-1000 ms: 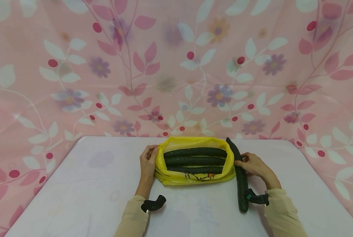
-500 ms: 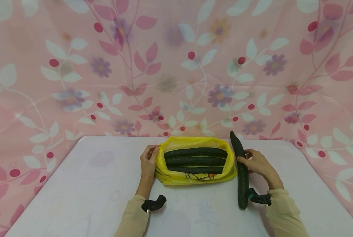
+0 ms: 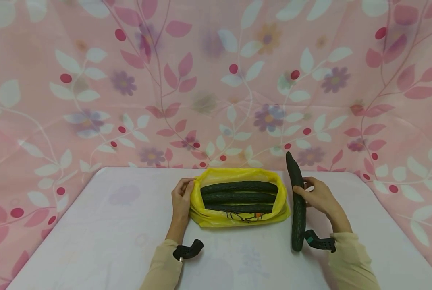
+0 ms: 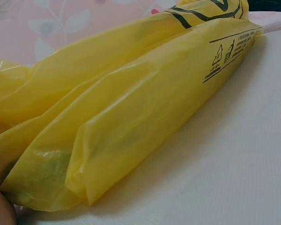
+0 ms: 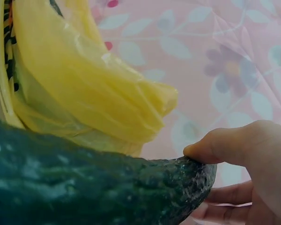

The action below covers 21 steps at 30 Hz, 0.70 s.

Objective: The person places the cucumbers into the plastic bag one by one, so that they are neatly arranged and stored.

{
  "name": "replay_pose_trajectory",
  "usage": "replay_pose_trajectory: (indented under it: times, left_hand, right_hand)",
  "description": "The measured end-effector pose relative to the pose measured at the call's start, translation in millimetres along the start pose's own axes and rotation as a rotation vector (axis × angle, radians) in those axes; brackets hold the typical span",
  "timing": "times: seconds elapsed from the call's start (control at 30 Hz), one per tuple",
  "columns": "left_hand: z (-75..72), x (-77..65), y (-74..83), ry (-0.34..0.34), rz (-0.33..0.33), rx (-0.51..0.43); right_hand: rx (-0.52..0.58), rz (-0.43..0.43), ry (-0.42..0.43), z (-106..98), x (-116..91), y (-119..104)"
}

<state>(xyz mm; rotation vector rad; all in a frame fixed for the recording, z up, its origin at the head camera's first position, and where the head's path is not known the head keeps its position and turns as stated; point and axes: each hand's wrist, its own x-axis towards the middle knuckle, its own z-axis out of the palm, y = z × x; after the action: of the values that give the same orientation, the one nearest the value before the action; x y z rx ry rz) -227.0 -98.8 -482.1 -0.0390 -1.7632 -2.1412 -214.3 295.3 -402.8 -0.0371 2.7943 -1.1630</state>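
A yellow plastic bag (image 3: 216, 220) lies on the table with its mouth spread wide, and three dark green cucumbers (image 3: 239, 197) rest inside it, side by side. My left hand (image 3: 181, 199) pinches the bag's left rim between thumb and fingers; only a bit of that hand shows at the lower left of the left wrist view. Just right of the bag, my right hand (image 3: 317, 195) grips another cucumber (image 3: 298, 217), its length pointing away from me and its far end raised. In the right wrist view the thumb (image 5: 220, 145) presses on top of this cucumber (image 5: 84, 183).
A white cloth covers the table (image 3: 129, 229). Behind its far edge hangs a pink floral curtain (image 3: 216, 100). Each wrist wears a black camera mount (image 3: 188, 249), and the right one sits close beside the held cucumber.
My right hand has shifted the cucumber slightly right and away from me, lifting its far end, so a gap now shows beside the bag. The left hand and bag have stayed almost still.
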Motion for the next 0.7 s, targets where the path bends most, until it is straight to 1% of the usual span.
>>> replay_pose_trajectory:
  times: [0.1, 0.33, 0.53, 0.7]
  left_hand:
    - [0.4, -0.7, 3.9, -0.009, -0.009, 0.002]
    - [5.2, -8.2, 25.5, -0.016, 0.001, 0.037]
    - [5.5, -8.6, 26.4, -0.015, -0.005, 0.022]
    - [5.1, -8.2, 26.2, -0.017, -0.011, 0.012]
  right_hand:
    - [-0.001, -0.018, 0.028, -4, -2, -3]
    - [-0.007, -0.056, 0.104, -12, -7, -11]
    - [-0.012, -0.076, 0.184, -17, -11, -17]
    - [0.018, -0.109, 0.274, -19, -13, -21]
